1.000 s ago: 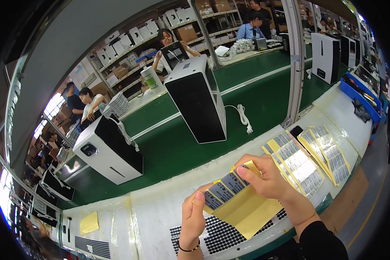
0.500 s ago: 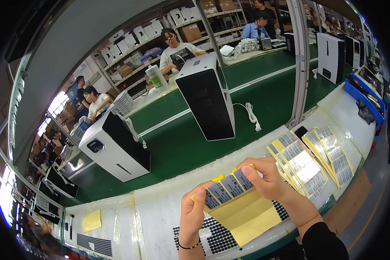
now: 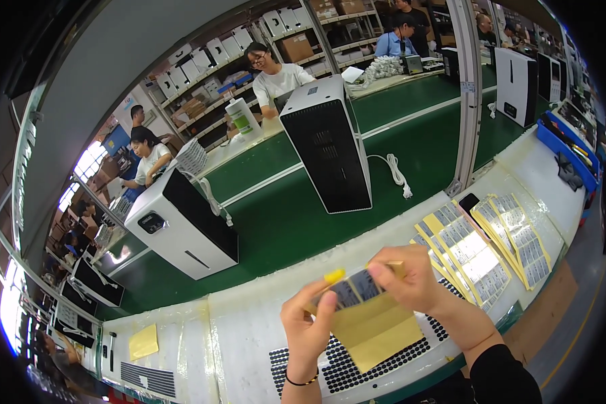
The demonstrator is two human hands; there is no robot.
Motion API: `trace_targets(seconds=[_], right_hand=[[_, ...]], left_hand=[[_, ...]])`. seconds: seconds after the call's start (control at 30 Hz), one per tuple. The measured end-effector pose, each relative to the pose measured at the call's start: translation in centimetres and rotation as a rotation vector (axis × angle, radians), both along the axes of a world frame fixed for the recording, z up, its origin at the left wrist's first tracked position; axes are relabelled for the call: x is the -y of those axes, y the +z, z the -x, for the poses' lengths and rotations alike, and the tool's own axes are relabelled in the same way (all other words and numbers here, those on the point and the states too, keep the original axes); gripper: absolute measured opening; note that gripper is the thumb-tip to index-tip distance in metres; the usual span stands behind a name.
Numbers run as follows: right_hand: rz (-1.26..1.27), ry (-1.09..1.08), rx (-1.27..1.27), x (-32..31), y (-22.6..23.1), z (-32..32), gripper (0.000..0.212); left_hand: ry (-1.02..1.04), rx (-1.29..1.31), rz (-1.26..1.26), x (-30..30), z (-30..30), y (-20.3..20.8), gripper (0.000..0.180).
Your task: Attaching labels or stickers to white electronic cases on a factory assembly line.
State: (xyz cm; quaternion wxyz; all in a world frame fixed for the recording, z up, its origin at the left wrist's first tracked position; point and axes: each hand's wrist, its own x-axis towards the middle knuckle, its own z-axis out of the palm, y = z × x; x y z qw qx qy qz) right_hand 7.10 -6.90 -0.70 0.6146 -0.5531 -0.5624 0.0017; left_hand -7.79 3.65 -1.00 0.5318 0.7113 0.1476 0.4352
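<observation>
While both hands [image 3: 308,326] [image 3: 412,283] grip it, the label sheet [image 3: 376,333] lies between

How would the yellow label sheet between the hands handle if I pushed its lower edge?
Probably floppy: the yellow label sheet looks paper-thin, its lower part held by neither hand. Likely light: the left hand and right hand merely pinch its upper part.
</observation>
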Motion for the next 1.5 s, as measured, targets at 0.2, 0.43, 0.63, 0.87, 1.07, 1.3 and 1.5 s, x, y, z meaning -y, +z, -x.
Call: trace_targets(seconds=[0.2,0.43,0.63,0.87,1.07,1.3,1.5], right_hand=[[-0.062,-0.122,-0.112,0.4,0.8,-1.1,0.008],[-0.126,-0.342,0.514,-0.9,0.4,-0.2,0.019],[-0.317,-0.426,0.643,-1.8,-1.1,-0.1,0.024],[-0.344,-0.515,0.656,-2.7,-2.1,0.3,0.017],[-0.305,-0.474,0.684,-2.8,-2.3,-0.1,0.018],[-0.290,-0.323,0.520,-3.0,-2.4,-0.3,0.021],[-0.325,-0.135,0.352,-1.9,-1.4,-1.0,0.021]], left_hand=[[-0.200,-0.185,-0.019,-0.8,0.5,-1.0,0.018],[-0.027,-0.345,-0.368,-0.2,-0.3,-0.9,0.012],[0.004,-0.299,-0.373,0.5,-0.5,-0.8,0.011],[0.003,-0.274,-0.302,0.6,-0.8,-1.1,0.012],[0.008,-0.278,-0.256,0.4,-1.0,-1.7,0.013],[-0.043,-0.238,-0.164,0.2,-1.1,-1.7,0.018],[-0.219,-0.106,0.190,0.2,-1.5,-3.3,0.039]])
